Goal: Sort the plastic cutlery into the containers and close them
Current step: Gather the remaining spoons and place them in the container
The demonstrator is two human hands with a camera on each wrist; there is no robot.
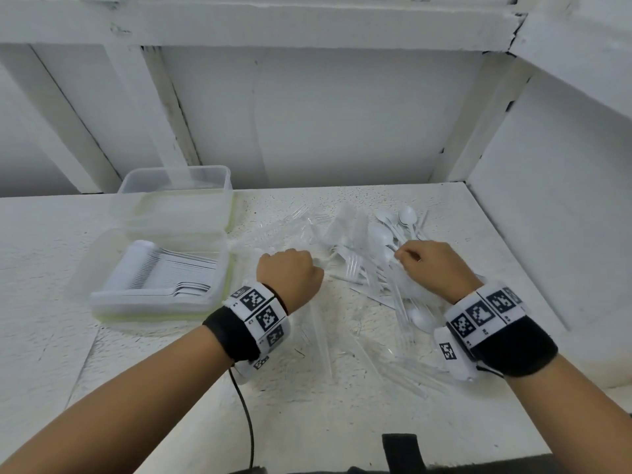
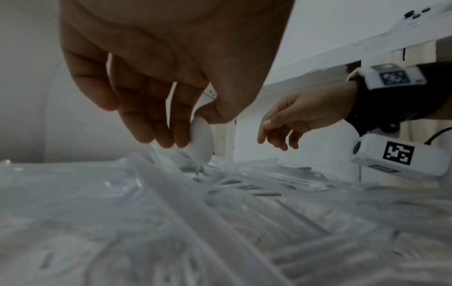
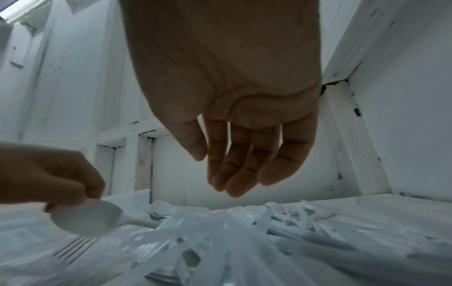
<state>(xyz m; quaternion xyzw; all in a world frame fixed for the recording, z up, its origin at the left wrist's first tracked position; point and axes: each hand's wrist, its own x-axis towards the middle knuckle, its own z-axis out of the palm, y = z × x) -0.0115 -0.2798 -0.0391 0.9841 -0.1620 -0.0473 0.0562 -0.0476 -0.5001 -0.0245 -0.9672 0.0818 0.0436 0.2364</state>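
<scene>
Fingers [image 2: 146, 123] of my left hand [image 1: 290, 271] are curled together with the thumb and pinch a white spoon [image 2: 201, 141] by its bowl, handle pointing down into the heap of cutlery [image 1: 369, 268]. Over on the other side, my right hand [image 1: 431, 265] hangs above the heap with its fingers [image 3: 234, 168] loose, close together and holding nothing. That heap of clear and white plastic forks and spoons lies spread on the white worktop [image 1: 342, 422], between and ahead of both hands. To the left of it sits an open clear container [image 1: 102, 302] with a neat row of cutlery stacked inside, and behind that, touching it, a second clear container [image 1: 178, 186] whose contents I cannot make out
</scene>
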